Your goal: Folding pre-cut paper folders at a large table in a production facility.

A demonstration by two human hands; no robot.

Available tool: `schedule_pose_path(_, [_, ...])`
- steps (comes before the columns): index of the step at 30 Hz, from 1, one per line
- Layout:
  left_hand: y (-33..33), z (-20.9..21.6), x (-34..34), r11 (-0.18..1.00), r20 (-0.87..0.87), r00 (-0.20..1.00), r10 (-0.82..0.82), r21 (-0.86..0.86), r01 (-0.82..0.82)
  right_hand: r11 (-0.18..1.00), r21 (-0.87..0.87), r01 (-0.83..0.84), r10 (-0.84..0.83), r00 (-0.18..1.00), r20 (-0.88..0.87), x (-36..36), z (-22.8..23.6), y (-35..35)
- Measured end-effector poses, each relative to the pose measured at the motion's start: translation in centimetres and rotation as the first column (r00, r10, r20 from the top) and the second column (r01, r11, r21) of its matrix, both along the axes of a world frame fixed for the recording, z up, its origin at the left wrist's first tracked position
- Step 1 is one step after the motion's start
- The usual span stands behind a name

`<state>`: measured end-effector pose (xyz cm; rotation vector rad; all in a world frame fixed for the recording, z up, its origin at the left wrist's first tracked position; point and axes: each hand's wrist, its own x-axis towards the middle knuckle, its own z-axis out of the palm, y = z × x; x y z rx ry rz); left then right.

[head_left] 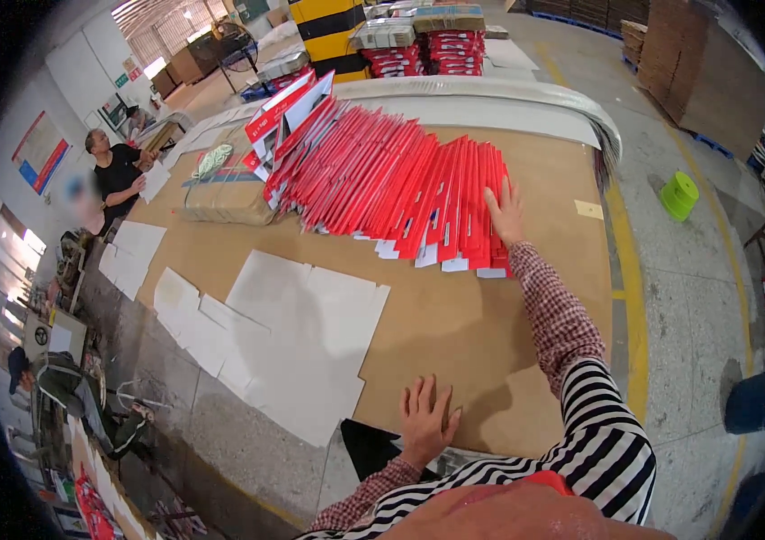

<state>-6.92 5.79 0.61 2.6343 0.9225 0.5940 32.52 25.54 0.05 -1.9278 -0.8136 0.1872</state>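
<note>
A long row of red printed cardboard sleeves [373, 171] leans in overlapping fashion across the far half of the brown table [481, 333]. My right hand [506, 214] reaches out to the row's right end, its fingers spread against the last red pieces. Nearer to me, my left hand [427, 421] lies flat on the table's front edge, fingers apart, holding nothing. Just left of it, a large white die-cut cardboard sheet [301, 333] rests partly over the edge. White flaps stick out below the red pieces.
A wrapped brown bundle [225, 193] sits at the row's left, with a coil of pale string [211, 162] on top. Two co-workers are on the left, one [117, 171] handling white sheets. A green bucket [679, 195] stands on the floor to the right. Strapped stacks [418, 54] rise behind.
</note>
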Motion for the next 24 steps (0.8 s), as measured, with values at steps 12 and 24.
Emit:
schedule_pose_path(12, [0.2, -0.8, 0.4, 0.999, -0.057, 0.998, -0.024, -0.032, 0.022, 0.941, -0.336, 0.027, 0.077, 0.954, 0.291, -10.3, 0.4, 14.8])
schedule_pose_path(24, [-0.2, 0.0, 0.2, 1.0, -0.034, 0.999, 0.006, -0.007, -0.006, 0.746, -0.44, -0.5, 0.643, 0.713, 0.279, -8.2, -0.6, 8.2])
